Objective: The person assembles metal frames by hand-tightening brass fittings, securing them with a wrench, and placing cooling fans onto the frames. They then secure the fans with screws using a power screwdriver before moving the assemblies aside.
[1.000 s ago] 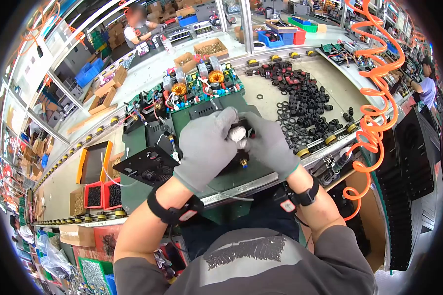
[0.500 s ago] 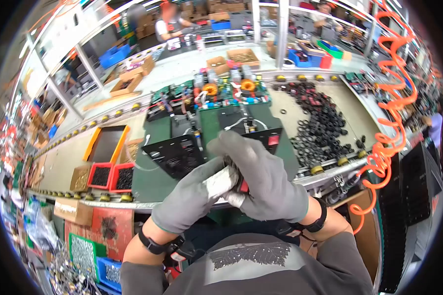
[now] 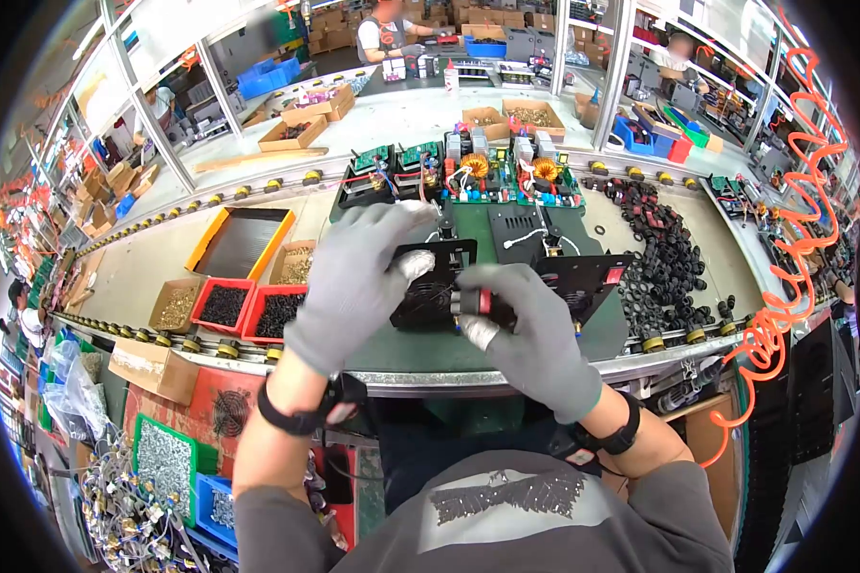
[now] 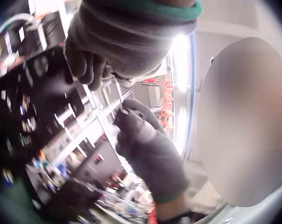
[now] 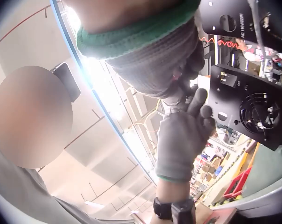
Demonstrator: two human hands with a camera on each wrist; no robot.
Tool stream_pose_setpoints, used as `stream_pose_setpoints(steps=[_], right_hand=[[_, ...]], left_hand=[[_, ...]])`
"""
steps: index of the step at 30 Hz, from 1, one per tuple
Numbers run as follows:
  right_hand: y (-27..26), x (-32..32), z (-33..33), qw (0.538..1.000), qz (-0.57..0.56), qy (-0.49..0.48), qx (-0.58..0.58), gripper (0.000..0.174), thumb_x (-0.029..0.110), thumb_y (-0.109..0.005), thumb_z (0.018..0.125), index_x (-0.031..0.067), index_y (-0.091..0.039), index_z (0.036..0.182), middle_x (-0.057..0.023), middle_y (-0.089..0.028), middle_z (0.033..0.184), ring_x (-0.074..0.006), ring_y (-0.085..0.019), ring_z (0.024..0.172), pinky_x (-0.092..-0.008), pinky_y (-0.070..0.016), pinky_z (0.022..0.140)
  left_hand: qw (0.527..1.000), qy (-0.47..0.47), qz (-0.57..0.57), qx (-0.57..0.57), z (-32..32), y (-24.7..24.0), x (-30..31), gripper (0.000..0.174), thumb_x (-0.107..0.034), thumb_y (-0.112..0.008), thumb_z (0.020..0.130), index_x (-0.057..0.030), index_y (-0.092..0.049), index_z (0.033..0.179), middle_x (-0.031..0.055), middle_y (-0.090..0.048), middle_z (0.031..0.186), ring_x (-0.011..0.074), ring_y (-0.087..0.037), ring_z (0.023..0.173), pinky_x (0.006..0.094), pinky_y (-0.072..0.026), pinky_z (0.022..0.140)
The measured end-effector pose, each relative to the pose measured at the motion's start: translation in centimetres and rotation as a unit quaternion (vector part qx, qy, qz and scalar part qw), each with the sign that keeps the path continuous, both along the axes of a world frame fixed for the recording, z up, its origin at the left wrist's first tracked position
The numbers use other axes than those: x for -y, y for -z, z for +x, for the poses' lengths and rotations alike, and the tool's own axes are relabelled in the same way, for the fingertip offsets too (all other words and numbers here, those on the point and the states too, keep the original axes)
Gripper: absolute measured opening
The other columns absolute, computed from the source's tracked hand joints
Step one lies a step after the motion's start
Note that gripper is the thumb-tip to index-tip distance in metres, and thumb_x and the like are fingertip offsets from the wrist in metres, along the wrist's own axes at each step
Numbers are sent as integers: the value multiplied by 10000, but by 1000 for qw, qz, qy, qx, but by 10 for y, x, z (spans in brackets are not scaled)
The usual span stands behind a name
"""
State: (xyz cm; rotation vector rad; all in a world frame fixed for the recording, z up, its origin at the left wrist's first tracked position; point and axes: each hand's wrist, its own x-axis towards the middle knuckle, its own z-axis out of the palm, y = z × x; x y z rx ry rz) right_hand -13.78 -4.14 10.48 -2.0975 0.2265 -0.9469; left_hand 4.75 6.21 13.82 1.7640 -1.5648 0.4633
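The gloved right hand [image 3: 535,344] pinches a small black and red part [image 3: 474,302] between its fingers and taped thumb, above the green work mat [image 3: 411,351]. Apart from it, to the left, the gloved left hand [image 3: 354,286] has its fingers extended and its taped thumb held away, with nothing visible in its grasp. Behind the hands stand two black panels, the left one with a fan grille [image 3: 432,298], the right one with a red switch [image 3: 613,275]. In the right wrist view, the left hand [image 5: 178,142] appears below the right hand [image 5: 150,65].
Circuit boards with copper coils [image 3: 545,170] line the mat's back. Black rings and fittings [image 3: 664,253] lie in a pile on the right. Red bins [image 3: 223,306] and an orange-framed tray [image 3: 241,243] are on the left. A coiled orange hose [image 3: 784,315] hangs at the right.
The hands, together around the small part half a second ago, have separated. The part remains in the right hand, and the left fingers have spread. The head view has shifted, bringing more of the left side into sight.
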Motion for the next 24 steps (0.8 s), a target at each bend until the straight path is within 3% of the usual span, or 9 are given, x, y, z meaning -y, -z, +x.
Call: stream_pose_setpoints(steps=[2,4,5,6,8,10,12,17,24], right_hand=[[13,2,10,997,76,-3,-16,396,13,-729,803,112,-614,1168,-125,-615,999,-252,-644,825,-351,-513,750],[19,6,15,984,133,-58,-108,358,-16,-625,904,13,-524,1246,-87,-614,1056,-145,-656,949,-284,-540,783],[23,3,18,958,258,-100,-72,275,52,-607,940,13,-531,1201,-93,-609,1071,-169,-661,951,-298,-551,789],[21,-1,20,958,260,-96,-72,275,52,-607,940,13,-531,1201,-93,-609,1071,-169,-661,951,-298,-551,789],[18,-8,21,829,550,-94,-43,329,221,-675,951,-6,-564,1161,-115,-618,1082,-213,-662,952,-344,-572,735],[37,-1,27,805,579,-125,-25,412,344,-651,966,-20,-568,1140,-128,-608,1109,-246,-654,979,-357,-575,787],[62,3,35,666,713,-211,62,454,411,-651,951,8,-573,1143,-139,-608,1121,-254,-636,1017,-367,-563,850],[59,-26,51,622,749,-170,153,430,456,-565,976,72,-582,1168,-114,-604,1193,-246,-613,1081,-411,-548,929],[61,-34,59,558,772,-200,227,409,450,-537,998,99,-560,1206,-87,-608,1208,-233,-585,1153,-418,-505,959]], left_hand=[[996,13,60,61,11,-1,9,333,-102,-675,858,-81,-639,1189,127,-694,1023,318,-676,901,388,-532,781],[975,58,211,-35,17,1,16,365,-67,-676,822,-96,-649,1185,146,-699,1019,376,-656,917,432,-515,812],[973,66,220,-21,17,-5,14,368,-35,-663,821,-68,-645,1187,172,-703,999,376,-658,934,433,-511,822],[972,70,221,-22,19,-9,13,368,-35,-663,821,-68,-645,1187,172,-703,999,376,-658,934,433,-511,822],[965,105,237,-26,22,-13,8,383,-38,-660,820,-61,-642,1202,183,-697,1024,371,-661,953,419,-513,837],[957,108,269,-27,21,-18,2,406,-31,-657,820,-54,-625,1224,192,-692,1063,358,-662,991,397,-513,863],[951,139,273,-42,23,-17,0,424,-41,-669,826,-53,-604,1244,169,-690,1102,330,-662,1024,380,-511,887],[940,172,280,-89,23,-18,2,601,-251,-824,756,-26,-583,1258,169,-676,1120,273,-660,1037,355,-503,915],[950,65,297,-65,1,-6,14,481,-236,-779,797,-12,-632,1196,170,-703,1039,284,-688,938,348,-528,857]])
